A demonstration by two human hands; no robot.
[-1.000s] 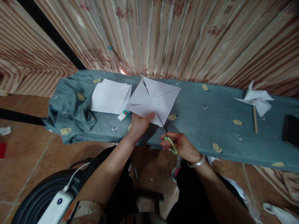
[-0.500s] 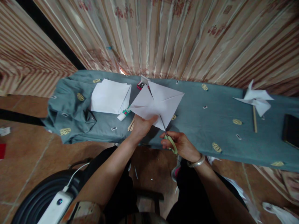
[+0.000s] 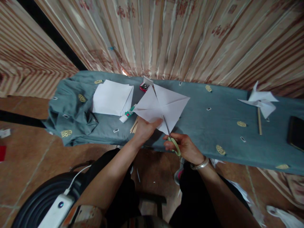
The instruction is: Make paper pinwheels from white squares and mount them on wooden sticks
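A white square of paper (image 3: pixel 174 101) with slits running in from its corners is held above the cloth. My left hand (image 3: pixel 145 129) is closed on its near left edge, thumb on top and the other fingers hidden beneath. In my right hand (image 3: pixel 184 145) are scissors (image 3: pixel 174 145) with pale green handles. Their blades lie at the paper's near corner, pointing toward its middle. Just left of the paper are a glue tube (image 3: pixel 127 114) with a green label and several wooden sticks (image 3: pixel 134 125), partly covered by my left hand and the paper.
A stack of white paper (image 3: pixel 111 97) lies on the left of the cloth-covered table (image 3: pixel 223 110). Behind the held sheet sits a small red box (image 3: pixel 144 86) of metal bits. To the right lie a paper pinwheel (image 3: pixel 261 100) on a stick and a dark flat object (image 3: pixel 295 131). A pleated curtain (image 3: pixel 166 38) hangs behind.
The paper has shifted slightly to the right and toward me, with my left hand moving along. More of the red box shows. The scissors remain at the near corner.
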